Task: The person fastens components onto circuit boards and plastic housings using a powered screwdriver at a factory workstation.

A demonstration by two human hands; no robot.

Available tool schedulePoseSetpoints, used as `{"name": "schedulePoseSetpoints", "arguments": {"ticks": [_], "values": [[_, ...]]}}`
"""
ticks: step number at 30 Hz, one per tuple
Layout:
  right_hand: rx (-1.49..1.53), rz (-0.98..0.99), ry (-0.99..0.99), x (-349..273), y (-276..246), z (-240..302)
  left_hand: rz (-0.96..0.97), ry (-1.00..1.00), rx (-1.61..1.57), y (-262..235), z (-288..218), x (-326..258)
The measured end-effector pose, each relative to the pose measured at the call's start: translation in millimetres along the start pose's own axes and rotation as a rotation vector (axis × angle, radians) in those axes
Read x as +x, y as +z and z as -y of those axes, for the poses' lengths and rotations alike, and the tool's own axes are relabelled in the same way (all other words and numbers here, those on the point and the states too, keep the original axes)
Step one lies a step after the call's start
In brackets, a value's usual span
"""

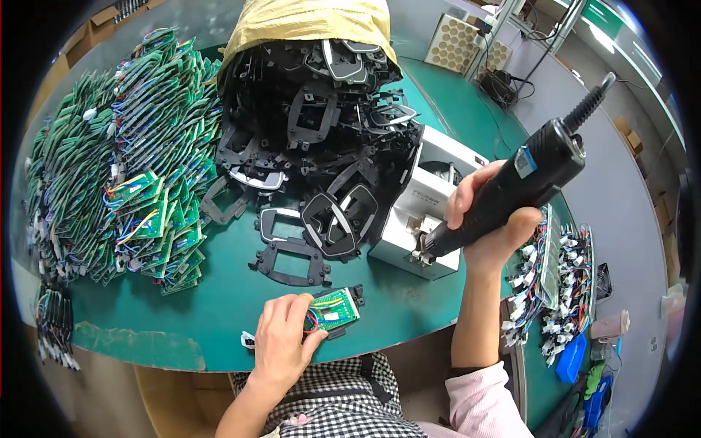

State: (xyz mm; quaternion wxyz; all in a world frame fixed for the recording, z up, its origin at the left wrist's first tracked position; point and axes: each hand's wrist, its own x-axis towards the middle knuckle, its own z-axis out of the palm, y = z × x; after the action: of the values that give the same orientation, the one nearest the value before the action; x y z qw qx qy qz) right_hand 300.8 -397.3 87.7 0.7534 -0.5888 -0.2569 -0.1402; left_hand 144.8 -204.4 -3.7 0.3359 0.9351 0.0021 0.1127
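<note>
Near the front edge of the table, my left hand (281,339) grips a green circuit board (337,309) with coloured wires. Behind the board shows the corner of a black plastic frame (358,294). Raised at the right, my right hand (488,252) is wrapped round a black electric screwdriver (515,179), whose cable leaves its top end. The screwdriver's nose points down and left at the metal outlet of a white boxy machine (437,196), which looks like a screw feeder. Whether the bit touches a screw there is too small to tell.
Stacks of wired green boards (157,109) fill the left side. From a yellow sack (307,22) at the back, black plastic frames (288,263) spill toward the middle. More boards with white connectors (537,277), a blue bin (572,359) and a pink cup (610,325) stand at the right.
</note>
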Motion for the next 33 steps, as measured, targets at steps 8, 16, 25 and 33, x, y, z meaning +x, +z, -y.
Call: {"name": "schedulePoseSetpoints", "arguments": {"ticks": [8,16,25,33], "values": [[0.32,0.085,0.12,-58.5,38.0,-15.5,-0.016,0.004,-0.018,1.3,4.4,0.7],[0.414,0.163,0.214,-79.6,45.3,-33.8,-0.012,-0.007,-0.013,1.1,4.9,-0.6],[0.474,0.649,0.382,-77.8,33.3,-59.1,-0.005,0.01,-0.031,0.2,5.9,4.0],[0.433,0.547,0.459,-70.7,47.1,-29.9,0.01,0.006,-0.018,1.4,5.4,-2.1]]}}
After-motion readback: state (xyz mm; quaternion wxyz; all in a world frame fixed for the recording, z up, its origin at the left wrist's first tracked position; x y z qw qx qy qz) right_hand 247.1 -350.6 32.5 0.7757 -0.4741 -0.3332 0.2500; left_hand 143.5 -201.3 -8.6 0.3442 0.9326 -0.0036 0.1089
